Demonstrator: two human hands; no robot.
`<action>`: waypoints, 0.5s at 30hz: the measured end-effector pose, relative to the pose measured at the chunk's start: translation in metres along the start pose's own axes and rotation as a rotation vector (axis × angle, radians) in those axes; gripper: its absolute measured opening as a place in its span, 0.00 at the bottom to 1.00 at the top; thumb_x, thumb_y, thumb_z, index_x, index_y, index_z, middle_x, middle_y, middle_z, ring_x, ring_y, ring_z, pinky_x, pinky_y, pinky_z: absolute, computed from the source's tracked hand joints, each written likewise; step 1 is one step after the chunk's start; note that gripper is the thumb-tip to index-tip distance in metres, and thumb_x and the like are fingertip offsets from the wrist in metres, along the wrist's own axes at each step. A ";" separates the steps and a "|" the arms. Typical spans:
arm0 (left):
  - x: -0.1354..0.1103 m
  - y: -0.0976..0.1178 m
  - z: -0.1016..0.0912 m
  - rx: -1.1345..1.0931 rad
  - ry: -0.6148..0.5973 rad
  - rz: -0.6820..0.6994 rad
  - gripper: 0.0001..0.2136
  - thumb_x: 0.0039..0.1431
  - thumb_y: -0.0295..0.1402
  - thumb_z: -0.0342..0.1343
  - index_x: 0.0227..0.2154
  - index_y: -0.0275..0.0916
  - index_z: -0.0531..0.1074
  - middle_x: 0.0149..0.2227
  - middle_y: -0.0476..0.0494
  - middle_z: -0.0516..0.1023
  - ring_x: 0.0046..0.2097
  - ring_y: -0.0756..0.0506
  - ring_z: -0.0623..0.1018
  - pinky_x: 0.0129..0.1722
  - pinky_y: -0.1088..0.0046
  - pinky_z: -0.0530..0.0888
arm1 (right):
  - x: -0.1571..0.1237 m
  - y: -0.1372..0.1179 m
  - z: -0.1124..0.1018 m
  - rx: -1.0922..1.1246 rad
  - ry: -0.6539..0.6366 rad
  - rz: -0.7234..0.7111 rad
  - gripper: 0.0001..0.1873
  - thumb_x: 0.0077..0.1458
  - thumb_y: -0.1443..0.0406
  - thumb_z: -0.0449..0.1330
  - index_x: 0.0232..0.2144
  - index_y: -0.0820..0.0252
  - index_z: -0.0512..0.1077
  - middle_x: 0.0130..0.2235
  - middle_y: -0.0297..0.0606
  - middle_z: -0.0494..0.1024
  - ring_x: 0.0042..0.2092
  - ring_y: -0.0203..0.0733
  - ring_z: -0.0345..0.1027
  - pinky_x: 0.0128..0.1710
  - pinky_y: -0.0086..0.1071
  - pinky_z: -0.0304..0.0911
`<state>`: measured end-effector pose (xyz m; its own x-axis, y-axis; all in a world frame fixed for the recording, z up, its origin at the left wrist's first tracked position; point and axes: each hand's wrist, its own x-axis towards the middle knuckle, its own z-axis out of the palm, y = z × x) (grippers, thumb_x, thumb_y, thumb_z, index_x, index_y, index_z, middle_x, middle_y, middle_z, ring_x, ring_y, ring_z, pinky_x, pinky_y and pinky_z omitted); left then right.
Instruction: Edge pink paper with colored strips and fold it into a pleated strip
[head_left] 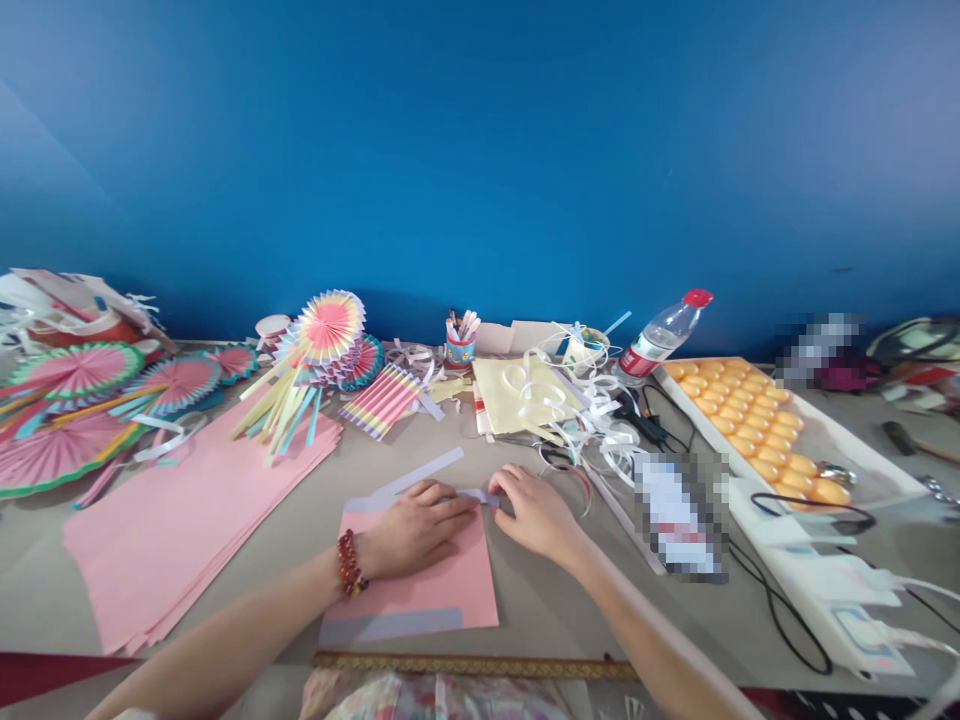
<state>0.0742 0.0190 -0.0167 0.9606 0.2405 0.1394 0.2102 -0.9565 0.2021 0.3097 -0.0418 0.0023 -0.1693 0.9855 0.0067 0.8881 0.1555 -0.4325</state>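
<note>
A pink paper sheet (457, 575) lies on the table before me, with a lilac strip (397, 626) along its near edge. My left hand (420, 530), a beaded bracelet at its wrist, lies flat on the sheet with its fingers stretched to the right. At the sheet's far right corner, my right hand (529, 510) pinches the end of another lilac paper strip (471, 496) between thumb and fingers. Part of that strip is hidden under the left fingers. Beyond the left hand a further lilac strip (427, 475) slants past the sheet's far edge.
Large pink sheets (187, 520) are stacked on the left, near folded paper fans (82, 372). At the back stand a pen cup (460, 350) and a tilted bottle (660, 340). White curled strips (607, 400) lie right of centre, beside a tray of orange domes (742, 410) and cables.
</note>
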 end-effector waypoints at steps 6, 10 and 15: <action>-0.001 0.001 0.000 -0.013 0.000 -0.007 0.20 0.66 0.37 0.51 0.59 0.40 0.63 0.62 0.43 0.66 0.57 0.39 0.67 0.57 0.60 0.64 | 0.000 0.000 -0.004 0.095 0.026 0.021 0.14 0.44 0.75 0.56 0.34 0.56 0.64 0.37 0.35 0.72 0.39 0.41 0.67 0.38 0.32 0.59; 0.000 0.001 0.000 -0.016 0.010 -0.010 0.21 0.65 0.37 0.52 0.59 0.40 0.63 0.62 0.44 0.66 0.56 0.39 0.67 0.57 0.59 0.64 | 0.001 0.004 0.001 0.179 0.054 0.057 0.14 0.47 0.75 0.55 0.37 0.56 0.64 0.33 0.32 0.73 0.35 0.39 0.69 0.35 0.30 0.60; 0.000 0.000 -0.002 -0.033 0.036 -0.002 0.20 0.65 0.37 0.51 0.58 0.41 0.63 0.61 0.41 0.67 0.56 0.40 0.67 0.57 0.60 0.65 | 0.004 0.002 0.010 0.306 0.071 0.046 0.17 0.51 0.73 0.55 0.43 0.54 0.64 0.36 0.31 0.76 0.35 0.37 0.71 0.37 0.29 0.65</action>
<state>0.0741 0.0190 -0.0151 0.9529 0.2487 0.1735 0.2055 -0.9503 0.2337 0.3067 -0.0379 -0.0076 -0.0917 0.9950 0.0391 0.7229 0.0935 -0.6846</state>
